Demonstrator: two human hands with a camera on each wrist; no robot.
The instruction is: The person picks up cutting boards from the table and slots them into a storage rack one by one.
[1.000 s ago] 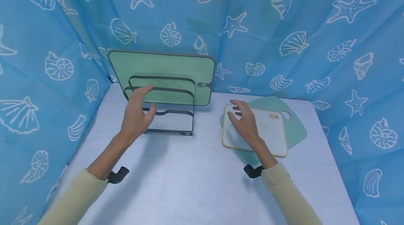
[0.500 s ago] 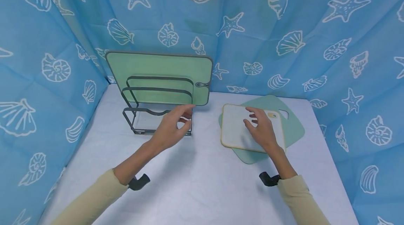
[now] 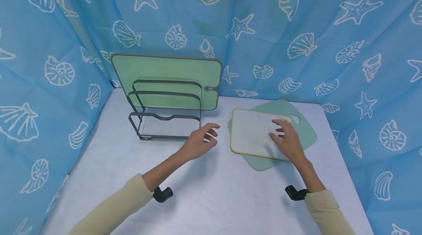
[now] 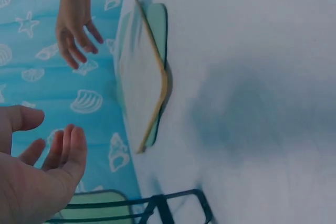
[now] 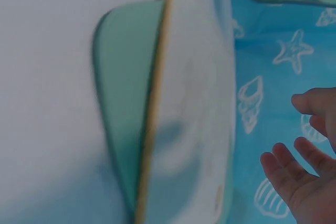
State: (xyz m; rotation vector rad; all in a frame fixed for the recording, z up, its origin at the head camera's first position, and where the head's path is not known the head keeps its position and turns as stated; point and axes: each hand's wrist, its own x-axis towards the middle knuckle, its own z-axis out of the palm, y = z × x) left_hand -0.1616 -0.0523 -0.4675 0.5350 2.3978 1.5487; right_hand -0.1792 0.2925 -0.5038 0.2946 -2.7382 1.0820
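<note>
My left hand point(image 3: 199, 141) hovers over the table just right of the black wire rack's front corner, fingers loosely bent and holding nothing. Above the right part of a white cutting board with a yellow rim point(image 3: 252, 132) is my right hand point(image 3: 288, 139), also holding nothing, its shadow falling on the board. That white board lies on a pale green cutting board point(image 3: 304, 128) with a handle slot, turned at an angle beneath it. A larger green cutting board with a grey edge point(image 3: 165, 68) stands upright at the back of the rack point(image 3: 168, 137).
A white cloth covers the table point(image 3: 211, 198). Blue curtains point(image 3: 263, 48) with white shell and starfish prints rise behind it and at both sides. Black wrist mounts point(image 3: 162, 194) sit on both arms.
My left hand has moved right, from in front of the rack to beyond its right front corner. My right hand has shifted right across the white board. The boards and rack have stayed put.
</note>
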